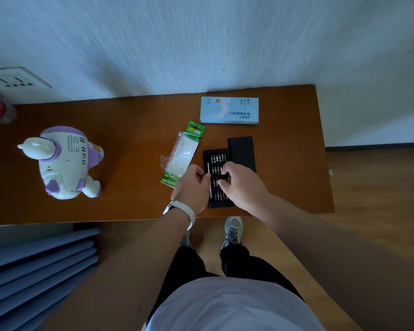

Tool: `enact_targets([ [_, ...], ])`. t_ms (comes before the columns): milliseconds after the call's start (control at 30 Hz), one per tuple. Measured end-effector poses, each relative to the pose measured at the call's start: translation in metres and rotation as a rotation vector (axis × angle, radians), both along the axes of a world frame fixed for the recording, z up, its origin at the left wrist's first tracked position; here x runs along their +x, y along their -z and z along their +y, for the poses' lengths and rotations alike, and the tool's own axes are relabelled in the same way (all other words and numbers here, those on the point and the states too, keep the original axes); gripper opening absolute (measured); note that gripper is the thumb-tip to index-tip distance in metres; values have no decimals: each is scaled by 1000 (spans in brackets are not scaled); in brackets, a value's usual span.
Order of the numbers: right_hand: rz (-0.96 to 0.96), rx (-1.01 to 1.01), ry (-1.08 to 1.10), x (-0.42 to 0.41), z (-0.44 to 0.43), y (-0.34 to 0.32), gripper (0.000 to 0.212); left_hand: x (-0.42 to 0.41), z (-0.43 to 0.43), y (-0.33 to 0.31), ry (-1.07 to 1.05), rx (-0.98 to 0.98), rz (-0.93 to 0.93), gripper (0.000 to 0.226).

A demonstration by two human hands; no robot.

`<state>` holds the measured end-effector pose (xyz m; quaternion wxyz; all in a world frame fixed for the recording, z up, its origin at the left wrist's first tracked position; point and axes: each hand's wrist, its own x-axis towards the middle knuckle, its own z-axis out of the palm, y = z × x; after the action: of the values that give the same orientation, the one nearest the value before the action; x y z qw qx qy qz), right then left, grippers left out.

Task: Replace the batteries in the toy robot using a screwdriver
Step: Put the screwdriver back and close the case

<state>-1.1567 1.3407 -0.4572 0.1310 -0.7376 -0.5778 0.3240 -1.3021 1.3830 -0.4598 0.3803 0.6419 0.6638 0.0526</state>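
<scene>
toy robot lies apart | bit tray half hidden | left hand, right hand curled, grip unclear

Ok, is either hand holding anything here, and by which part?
Cannot be told. The left hand curls at the left edge of the bit tray; the right hand reaches among its bits, any pinch hidden.

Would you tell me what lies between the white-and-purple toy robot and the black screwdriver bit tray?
Head view: a green-carded clear plastic battery pack and the left hand, both beside the black bit tray; otherwise bare brown table.
</scene>
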Motion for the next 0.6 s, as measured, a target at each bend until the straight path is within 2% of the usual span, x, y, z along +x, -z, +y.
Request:
enact_targets([
  [233, 15, 1, -22, 1, -2, -7, 27, 1, 1, -6, 16, -12, 26, 15],
  [433, -73, 101, 115, 17, -14, -4, 20, 2, -8, -16, -9, -16, 0, 37],
  [600, -213, 55, 210, 25, -24, -1, 43, 3, -16, -20, -5, -61, -1, 53],
])
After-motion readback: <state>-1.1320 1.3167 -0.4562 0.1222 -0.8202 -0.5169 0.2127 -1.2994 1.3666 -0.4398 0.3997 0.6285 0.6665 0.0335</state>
